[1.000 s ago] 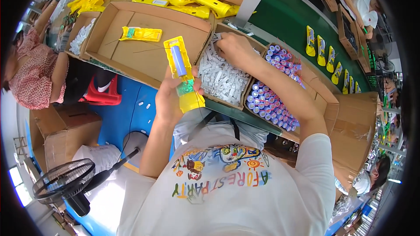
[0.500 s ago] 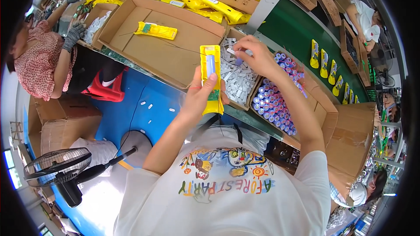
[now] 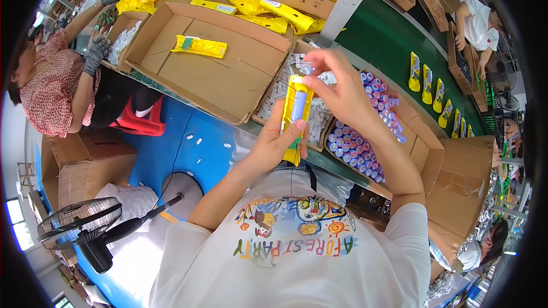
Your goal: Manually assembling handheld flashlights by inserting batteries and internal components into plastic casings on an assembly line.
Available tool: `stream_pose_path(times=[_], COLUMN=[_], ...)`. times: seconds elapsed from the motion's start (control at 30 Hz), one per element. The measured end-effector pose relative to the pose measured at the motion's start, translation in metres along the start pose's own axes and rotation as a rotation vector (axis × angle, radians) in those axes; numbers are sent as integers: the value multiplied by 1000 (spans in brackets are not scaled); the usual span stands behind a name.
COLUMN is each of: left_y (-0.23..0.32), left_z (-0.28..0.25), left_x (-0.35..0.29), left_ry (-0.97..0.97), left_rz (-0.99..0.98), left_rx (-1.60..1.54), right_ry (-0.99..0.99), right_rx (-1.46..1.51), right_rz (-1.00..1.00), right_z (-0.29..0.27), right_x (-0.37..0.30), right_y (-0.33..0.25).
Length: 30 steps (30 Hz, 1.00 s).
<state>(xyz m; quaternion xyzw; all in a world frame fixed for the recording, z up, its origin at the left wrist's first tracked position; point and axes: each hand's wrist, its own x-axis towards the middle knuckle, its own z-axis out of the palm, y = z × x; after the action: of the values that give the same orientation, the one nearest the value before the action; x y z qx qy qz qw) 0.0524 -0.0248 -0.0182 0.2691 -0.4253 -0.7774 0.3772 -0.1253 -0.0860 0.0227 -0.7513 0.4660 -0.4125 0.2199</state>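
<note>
In my left hand (image 3: 268,145) is a yellow plastic housing (image 3: 288,105), gripped with the thumb across its lower part. A blue cylindrical battery (image 3: 298,104) lies inside it, with a green circuit board partly covered by the thumb. My right hand (image 3: 342,88) is at the housing's far end, thumb and forefinger pinched on a small white plastic piece (image 3: 297,80) there. Whether that piece is seated cannot be told. Under and beyond my hands is a box of similar white pieces (image 3: 319,120). Right of it stand many blue batteries (image 3: 354,145) in a carton.
A shallow cardboard tray (image 3: 194,77) holds another yellow housing (image 3: 200,46). Yellow housings (image 3: 245,0) are heaped behind it. A metal post (image 3: 351,5) stands beside a green conveyor (image 3: 379,40) carrying several yellow units. A co-worker (image 3: 54,82) sits left, near a fan (image 3: 80,222).
My right hand has brought the white piece from above the box to the housing's far end. My left hand has moved the housing right and nearer, tilting it.
</note>
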Motion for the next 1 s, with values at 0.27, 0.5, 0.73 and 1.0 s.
stream_pose_path(times=[0.27,0.5,0.73,1.0], left_y=[102,131,75,30], left_z=[-113,-207,-50,4], left_x=[48,68,36,20], left_ry=[621,259,221,246], left_rz=[289,-26,-217,11], left_rx=[1146,2184,-192,-271], right_ry=[335,-219,-10,-279], right_rx=[-613,-1119,-237,415], right_rz=[182,444,-172,-26], right_z=[-196,-246,-64,-24], right_x=[40,6,19,-17], right_y=[192,395,30,-8])
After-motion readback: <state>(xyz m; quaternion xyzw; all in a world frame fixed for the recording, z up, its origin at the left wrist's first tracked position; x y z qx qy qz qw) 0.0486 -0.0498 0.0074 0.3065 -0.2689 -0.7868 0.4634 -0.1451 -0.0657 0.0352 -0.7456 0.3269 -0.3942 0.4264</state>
